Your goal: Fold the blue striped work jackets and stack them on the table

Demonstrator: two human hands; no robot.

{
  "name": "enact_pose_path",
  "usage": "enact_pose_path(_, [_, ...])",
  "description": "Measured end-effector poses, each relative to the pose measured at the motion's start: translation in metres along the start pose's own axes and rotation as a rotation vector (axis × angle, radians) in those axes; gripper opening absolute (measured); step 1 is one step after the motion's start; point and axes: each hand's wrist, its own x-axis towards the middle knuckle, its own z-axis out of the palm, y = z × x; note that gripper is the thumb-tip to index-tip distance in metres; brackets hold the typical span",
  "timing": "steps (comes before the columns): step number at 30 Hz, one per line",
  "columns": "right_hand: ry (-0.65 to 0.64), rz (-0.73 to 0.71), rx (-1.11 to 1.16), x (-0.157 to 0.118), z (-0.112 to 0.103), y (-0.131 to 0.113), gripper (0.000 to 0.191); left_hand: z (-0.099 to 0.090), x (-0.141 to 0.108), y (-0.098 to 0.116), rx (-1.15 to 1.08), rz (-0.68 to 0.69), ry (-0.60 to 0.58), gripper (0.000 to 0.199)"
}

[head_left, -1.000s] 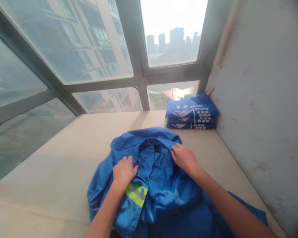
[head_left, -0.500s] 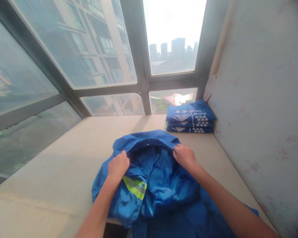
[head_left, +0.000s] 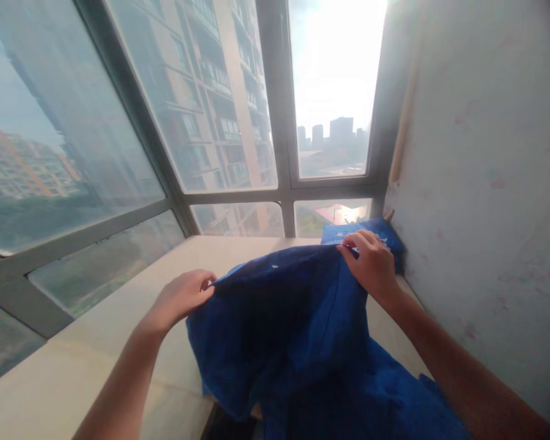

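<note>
A blue work jacket (head_left: 284, 330) hangs between my two hands, its top edge raised off the pale surface and stretched taut. My left hand (head_left: 186, 296) pinches the left end of that edge between thumb and fingers. At the right end, my right hand (head_left: 370, 260) grips the edge the same way, slightly higher. A small white tag shows near the middle of the edge. The lower part of the jacket lies bunched toward me. Its yellow reflective strip is out of sight.
Folded blue garments (head_left: 392, 235) with white print sit in the far right corner, partly covered by my right hand and the jacket. The pale ledge (head_left: 165, 354) runs up to the windows (head_left: 229, 122). A patterned wall (head_left: 476, 183) bounds the right side.
Both hands have lifted the jacket's upper edge and drawn it wider apart, so the cloth now hangs like a curtain. The view has tilted upward, and the folded stack is more hidden.
</note>
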Motion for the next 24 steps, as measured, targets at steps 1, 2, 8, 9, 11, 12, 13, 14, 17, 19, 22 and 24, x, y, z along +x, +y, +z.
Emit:
enact_pose_path(1, [-0.003, -0.012, -0.020, 0.004, -0.005, -0.005, 0.020, -0.005, -0.006, 0.000, 0.096, -0.057, 0.074, 0.030])
enact_pose_path(2, [-0.024, -0.011, -0.053, 0.007, -0.009, -0.010, 0.021, -0.008, -0.012, 0.002, 0.186, -0.122, 0.156, 0.032])
enact_pose_path(8, [-0.427, 0.059, -0.362, 0.024, -0.024, -0.042, 0.027, -0.021, -0.026, 0.021, 0.343, -0.381, 0.252, 0.043])
enact_pose_path(9, [-0.489, 0.041, -0.361, 0.027, -0.027, -0.045, 0.028, -0.023, -0.026, 0.022, 0.342, -0.385, 0.237, 0.043])
enact_pose_path(11, [-0.595, 0.011, -0.257, 0.033, -0.035, -0.045, 0.028, -0.028, -0.024, 0.020, 0.332, -0.393, 0.239, 0.043])
enact_pose_path(12, [-0.658, 0.005, -0.138, 0.036, -0.039, -0.042, 0.030, -0.031, -0.023, 0.016, 0.304, -0.396, 0.240, 0.042])
enact_pose_path(13, [-0.732, 0.012, 0.018, 0.040, -0.044, -0.038, 0.032, -0.033, -0.021, 0.011, 0.244, -0.374, 0.226, 0.041])
enact_pose_path(14, [-0.804, 0.034, 0.190, 0.043, -0.049, -0.034, 0.034, -0.035, -0.019, 0.004, 0.145, -0.324, 0.188, 0.038])
enact_pose_path(17, [-0.835, 0.164, 0.535, 0.054, -0.059, -0.023, 0.030, -0.041, -0.014, -0.016, -0.307, -0.121, 0.001, 0.030])
enact_pose_path(19, [-0.678, 0.256, 0.598, 0.060, -0.064, -0.022, 0.024, -0.045, -0.013, -0.024, -0.580, -0.106, -0.029, 0.033])
enact_pose_path(22, [-0.473, 0.420, 0.797, 0.068, -0.072, -0.033, 0.023, -0.057, -0.014, -0.022, -0.918, -0.201, 0.144, 0.045])
enact_pose_path(24, [-0.362, 0.494, 0.956, 0.077, -0.081, -0.048, 0.025, -0.073, -0.015, -0.014, -1.142, -0.207, 0.313, 0.046])
